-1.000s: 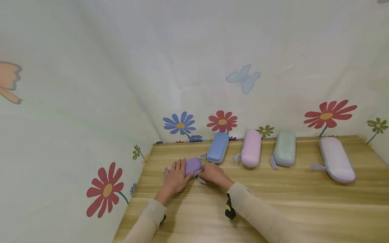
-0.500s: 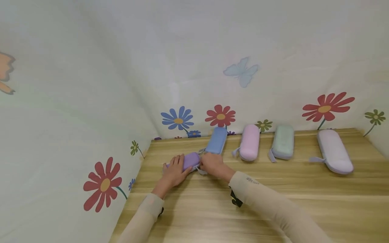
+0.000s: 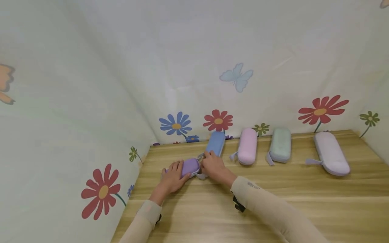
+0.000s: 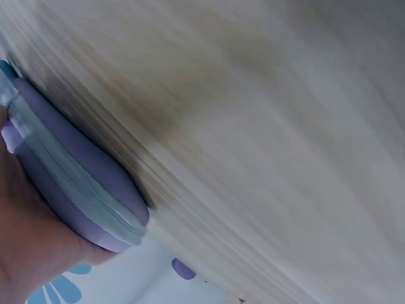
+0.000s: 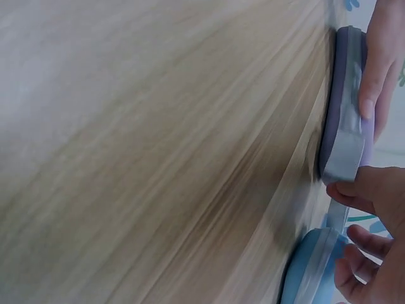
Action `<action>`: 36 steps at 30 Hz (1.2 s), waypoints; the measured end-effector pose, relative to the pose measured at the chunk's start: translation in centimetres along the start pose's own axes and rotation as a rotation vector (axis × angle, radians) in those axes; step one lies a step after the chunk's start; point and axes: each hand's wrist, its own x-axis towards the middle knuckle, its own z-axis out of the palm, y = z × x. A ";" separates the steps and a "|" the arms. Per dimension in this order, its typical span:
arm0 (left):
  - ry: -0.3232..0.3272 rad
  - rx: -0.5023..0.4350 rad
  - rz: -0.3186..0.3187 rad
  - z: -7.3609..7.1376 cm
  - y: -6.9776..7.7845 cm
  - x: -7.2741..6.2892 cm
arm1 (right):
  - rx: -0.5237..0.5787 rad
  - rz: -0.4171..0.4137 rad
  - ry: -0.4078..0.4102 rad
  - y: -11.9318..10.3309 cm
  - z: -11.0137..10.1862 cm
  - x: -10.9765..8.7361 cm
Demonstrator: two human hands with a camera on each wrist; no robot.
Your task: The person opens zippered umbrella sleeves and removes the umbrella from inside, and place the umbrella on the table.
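Gripping rounded purple zippered case [image 3: 190, 166] crosswise in left fingers [image 3: 180, 166], pinching grey fabric tab [image 5: 343, 156] in right fingers [image 5: 352, 199]: likely light, stiff.

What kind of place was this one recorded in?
Probably a small curtained-off recording booth: white flower-printed sheeting walls in a wood-grained table at the back and both sides, and pastel zip cases lie on it.

Beige sleeves [image 3: 270, 209] carry black wrist pieces [image 3: 238, 204], the right also grey print [image 3: 253, 185].
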 end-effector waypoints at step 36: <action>0.037 0.116 -0.057 -1.9 2.1 -1.8 | 0.044 -0.176 0.100 2.4 0.1 -1.8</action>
